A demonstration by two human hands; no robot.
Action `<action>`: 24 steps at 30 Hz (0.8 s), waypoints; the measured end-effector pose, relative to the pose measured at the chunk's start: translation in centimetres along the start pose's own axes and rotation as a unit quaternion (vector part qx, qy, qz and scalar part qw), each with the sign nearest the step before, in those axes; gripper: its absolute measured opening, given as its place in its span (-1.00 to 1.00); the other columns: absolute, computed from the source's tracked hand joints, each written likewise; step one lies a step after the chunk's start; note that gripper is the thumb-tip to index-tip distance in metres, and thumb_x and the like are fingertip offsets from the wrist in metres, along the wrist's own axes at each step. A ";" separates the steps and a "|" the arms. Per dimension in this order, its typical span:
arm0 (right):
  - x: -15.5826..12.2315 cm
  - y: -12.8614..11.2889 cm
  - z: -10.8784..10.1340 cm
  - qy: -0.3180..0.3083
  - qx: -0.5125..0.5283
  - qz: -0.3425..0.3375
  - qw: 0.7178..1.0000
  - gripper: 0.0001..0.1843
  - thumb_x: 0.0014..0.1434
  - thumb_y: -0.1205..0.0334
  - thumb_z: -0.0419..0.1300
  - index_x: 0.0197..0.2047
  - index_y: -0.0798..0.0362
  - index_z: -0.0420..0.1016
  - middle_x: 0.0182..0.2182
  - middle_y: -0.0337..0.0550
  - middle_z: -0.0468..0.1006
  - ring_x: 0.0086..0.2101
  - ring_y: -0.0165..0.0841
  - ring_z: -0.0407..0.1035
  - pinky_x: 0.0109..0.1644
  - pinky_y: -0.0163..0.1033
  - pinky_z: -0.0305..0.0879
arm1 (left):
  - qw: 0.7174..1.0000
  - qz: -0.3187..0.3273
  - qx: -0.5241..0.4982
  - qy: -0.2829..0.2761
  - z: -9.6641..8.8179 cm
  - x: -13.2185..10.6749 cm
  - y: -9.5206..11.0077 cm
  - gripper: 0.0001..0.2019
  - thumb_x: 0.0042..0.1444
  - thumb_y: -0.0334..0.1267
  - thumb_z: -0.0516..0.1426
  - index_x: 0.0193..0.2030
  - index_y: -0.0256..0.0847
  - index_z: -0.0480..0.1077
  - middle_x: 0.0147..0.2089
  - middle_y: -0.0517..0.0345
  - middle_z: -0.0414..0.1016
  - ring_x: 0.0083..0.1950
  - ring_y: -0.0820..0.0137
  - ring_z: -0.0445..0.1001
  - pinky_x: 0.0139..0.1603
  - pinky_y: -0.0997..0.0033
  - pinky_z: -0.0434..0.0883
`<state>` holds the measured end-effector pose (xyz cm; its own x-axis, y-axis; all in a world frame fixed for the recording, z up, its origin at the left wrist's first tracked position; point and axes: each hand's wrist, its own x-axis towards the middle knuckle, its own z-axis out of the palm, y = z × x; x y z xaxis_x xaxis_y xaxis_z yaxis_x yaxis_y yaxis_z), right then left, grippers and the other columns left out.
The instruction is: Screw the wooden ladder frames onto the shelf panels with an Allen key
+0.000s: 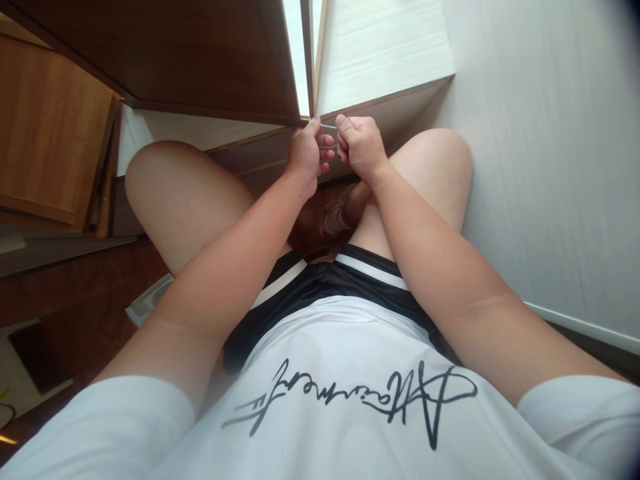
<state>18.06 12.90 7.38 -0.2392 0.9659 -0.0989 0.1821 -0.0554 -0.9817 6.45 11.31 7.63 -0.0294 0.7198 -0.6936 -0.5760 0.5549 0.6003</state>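
Pale wood grain covers the broad panel (545, 153) filling the right side of the frame, and white fabric, the shirt (350, 340) with black script across it, spreads over the bottom. At upper left a dark brown panel (200, 53) slants across, its lower corner ending just beside the hands. A pale ledge (385, 53) with a brownish edge juts in at top centre, and reddish-brown wooden boards (45, 127) lie at the left edge. The black shorts (320, 287), striped white, sit at the centre, with bare knees spread to either side; a foot in a white sock (340, 217) shows between the legs. Above it, at upper centre, the two hands are near each other with only a narrow gap between. The left hand (306, 147) pinches with thumb and forefinger, its other fingers loosely curled; the right hand (363, 143) is closed, thumb pressed on the bent forefinger. Smallest of all, a thin pale strand (329, 126) spans the gap, gripped at both ends; its material is too fine to tell.
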 end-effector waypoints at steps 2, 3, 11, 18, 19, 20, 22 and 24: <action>0.1 0.2 0.1 0.008 -0.004 -0.005 1.000 -0.46 0.24 -0.17 0.03 -0.66 -0.09 0.10 -0.77 -0.34 0.17 -0.66 -0.44 0.04 -0.49 -0.20 -0.04 | 1.000 -0.003 0.001 0.003 0.0 -0.1 0.1 -0.59 0.06 0.32 -0.04 -0.08 0.28 0.38 -0.56 0.21 0.53 -0.42 0.16 0.56 -0.64 0.23 0.21; 0.2 0.3 0.1 0.009 -0.006 -0.010 1.000 -0.47 0.24 -0.16 0.04 -0.66 -0.09 0.10 -0.76 -0.34 0.17 -0.65 -0.44 0.05 -0.49 -0.19 -0.03 | 1.000 -0.004 0.003 0.004 0.1 -0.1 0.1 -0.58 0.06 0.33 -0.04 -0.08 0.28 0.39 -0.56 0.20 0.54 -0.42 0.15 0.56 -0.64 0.23 0.21; 0.6 1.3 -0.1 0.015 -0.041 -0.050 0.998 -0.53 0.28 -0.08 0.01 -0.61 -0.08 0.16 -0.69 -0.31 0.28 -0.61 -0.41 0.16 -0.43 -0.21 0.09 | 1.000 0.022 0.007 0.014 0.1 0.0 0.0 -0.59 0.07 0.32 -0.02 -0.13 0.21 0.40 -0.59 0.19 0.51 -0.44 0.19 0.56 -0.63 0.26 0.21; 0.3 0.6 -0.1 0.036 -0.055 -0.067 0.996 -0.52 0.28 -0.09 0.00 -0.61 -0.08 0.17 -0.66 -0.31 0.28 -0.56 -0.41 0.17 -0.36 -0.21 0.14 | 0.999 0.027 0.016 0.015 0.2 -0.2 0.0 -0.56 0.08 0.33 -0.05 -0.09 0.21 0.39 -0.56 0.19 0.53 -0.44 0.18 0.56 -0.65 0.26 0.21; 0.2 0.5 0.0 0.038 -0.055 -0.064 0.996 -0.52 0.28 -0.11 0.00 -0.61 -0.08 0.17 -0.66 -0.30 0.28 -0.56 -0.41 0.16 -0.36 -0.21 0.15 | 0.999 0.023 0.017 0.015 0.2 -0.2 0.0 -0.56 0.08 0.33 -0.05 -0.08 0.21 0.39 -0.57 0.19 0.52 -0.43 0.18 0.56 -0.65 0.26 0.21; 0.2 0.5 0.0 0.040 -0.054 -0.060 0.996 -0.51 0.28 -0.12 0.00 -0.62 -0.08 0.17 -0.67 -0.30 0.28 -0.57 -0.41 0.16 -0.36 -0.21 0.15 | 1.000 0.019 0.018 0.016 0.2 -0.3 0.0 -0.56 0.08 0.33 -0.04 -0.08 0.21 0.39 -0.57 0.19 0.52 -0.43 0.18 0.56 -0.65 0.26 0.21; 0.2 0.4 0.1 0.038 -0.047 -0.041 0.997 -0.47 0.27 -0.17 -0.01 -0.64 -0.08 0.15 -0.69 -0.29 0.27 -0.59 -0.41 0.15 -0.39 -0.20 0.14 | 0.999 0.020 0.021 0.017 0.3 -0.2 -0.1 -0.58 0.07 0.32 -0.01 -0.09 0.21 0.40 -0.57 0.20 0.51 -0.43 0.19 0.57 -0.62 0.26 0.23; 0.2 0.4 0.2 0.026 -0.031 -0.008 0.999 -0.41 0.25 -0.25 -0.04 -0.66 -0.07 0.14 -0.73 -0.28 0.26 -0.63 -0.41 0.12 -0.45 -0.19 0.10 | 0.999 0.038 0.032 0.020 0.2 -0.1 -0.1 -0.62 0.06 0.29 0.03 -0.13 0.18 0.41 -0.56 0.20 0.52 -0.42 0.21 0.57 -0.59 0.26 0.25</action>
<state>17.90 13.04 6.91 -0.1933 0.9783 -0.0742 0.2374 -0.0267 -0.9710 6.65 11.28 7.67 -0.1042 0.7439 -0.6602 -0.5184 0.5258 0.6743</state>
